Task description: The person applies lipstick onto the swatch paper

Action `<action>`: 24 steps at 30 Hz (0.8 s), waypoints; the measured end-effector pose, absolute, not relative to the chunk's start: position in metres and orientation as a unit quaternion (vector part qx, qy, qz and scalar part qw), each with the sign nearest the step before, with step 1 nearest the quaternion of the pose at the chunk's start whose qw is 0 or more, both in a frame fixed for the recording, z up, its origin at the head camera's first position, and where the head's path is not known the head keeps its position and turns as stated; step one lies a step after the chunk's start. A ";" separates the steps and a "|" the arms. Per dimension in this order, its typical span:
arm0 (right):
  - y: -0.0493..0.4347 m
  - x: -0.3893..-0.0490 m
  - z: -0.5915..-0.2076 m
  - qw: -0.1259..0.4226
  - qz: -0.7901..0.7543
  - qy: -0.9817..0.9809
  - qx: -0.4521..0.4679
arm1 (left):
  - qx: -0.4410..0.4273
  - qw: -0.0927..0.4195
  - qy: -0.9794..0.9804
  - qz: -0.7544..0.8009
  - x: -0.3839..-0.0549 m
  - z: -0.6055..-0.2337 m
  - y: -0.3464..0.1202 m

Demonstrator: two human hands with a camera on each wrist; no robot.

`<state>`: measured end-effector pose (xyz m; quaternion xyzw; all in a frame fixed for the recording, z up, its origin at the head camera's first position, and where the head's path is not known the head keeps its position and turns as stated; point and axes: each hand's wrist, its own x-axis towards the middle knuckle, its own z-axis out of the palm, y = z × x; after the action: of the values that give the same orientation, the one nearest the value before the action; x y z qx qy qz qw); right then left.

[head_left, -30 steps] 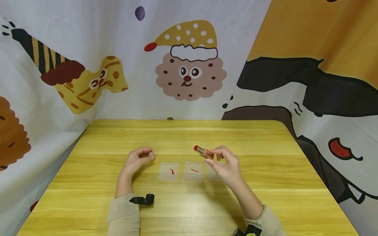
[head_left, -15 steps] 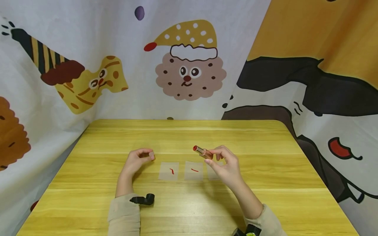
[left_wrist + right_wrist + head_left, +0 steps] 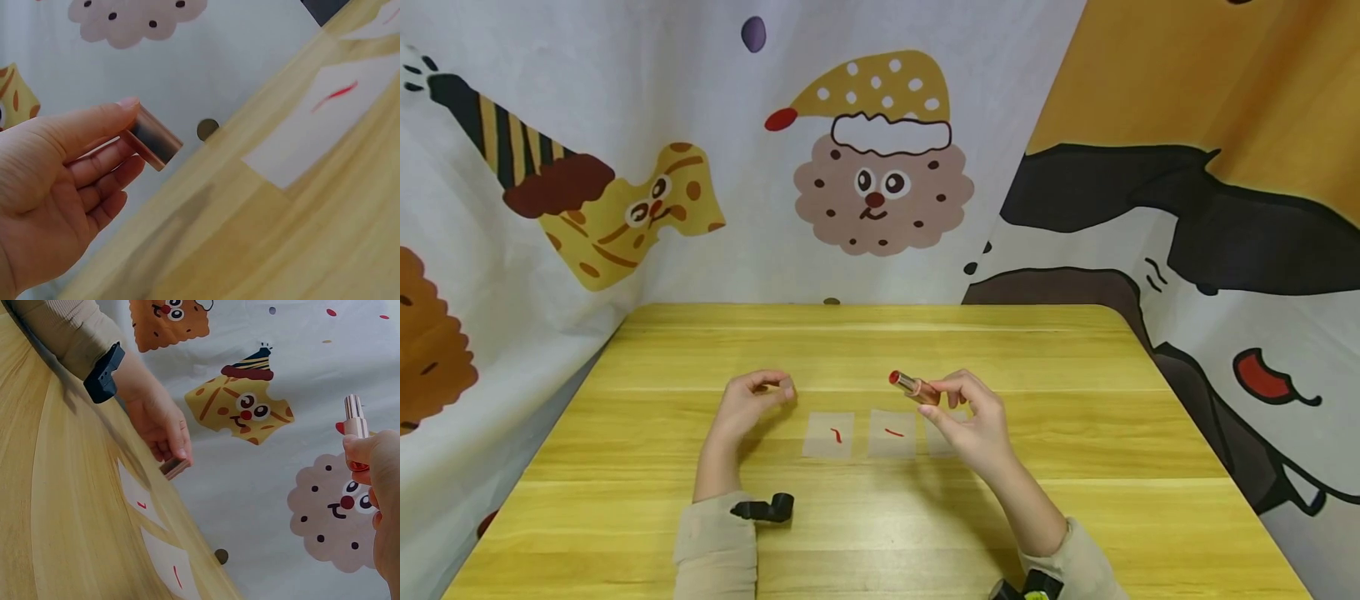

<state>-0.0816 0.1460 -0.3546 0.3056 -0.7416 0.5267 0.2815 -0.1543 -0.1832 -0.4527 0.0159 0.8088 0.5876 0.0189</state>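
Between thumb and fingers, my right hand [image 3: 977, 421] holds an uncapped lipstick [image 3: 917, 388], its red tip pointing left above the table. The right wrist view shows the grooved metal tube of the lipstick [image 3: 354, 419] beyond the thumb. At the left, my left hand [image 3: 747, 407] pinches a shiny rose-gold lipstick cap [image 3: 154, 139], mostly hidden by the fingers in the head view. Below the hands lie a left paper square [image 3: 817, 443] and a middle paper square [image 3: 886, 450], each bearing a short red stroke. My right hand partly covers a third square [image 3: 938, 442].
The wooden table [image 3: 880, 525] fills the lower half of the head view. A white curtain [image 3: 700, 75] with cartoon prints hangs right behind its far edge. Both wrists wear black camera mounts, such as the left mount [image 3: 767, 507].
My left hand has lifted and turned slightly, with the cap still in its fingers. My right hand and the lipstick stay almost still.
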 end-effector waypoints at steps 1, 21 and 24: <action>0.146 -0.082 -0.355 0.282 0.527 -0.741 0.306 | 0.021 0.016 0.811 0.585 -0.154 -0.450 -0.182; 0.146 -0.081 -0.354 0.279 0.525 -0.744 0.306 | 0.047 -0.097 0.763 0.638 -0.141 -0.399 -0.165; 0.145 -0.081 -0.354 0.282 0.523 -0.743 0.309 | 0.053 -0.110 0.751 0.649 -0.138 -0.392 -0.161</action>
<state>-0.0814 0.1453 -0.3540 0.3087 -0.7426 0.5234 0.2817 -0.1379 -0.1606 -0.3922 0.0531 0.7512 0.6486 -0.1105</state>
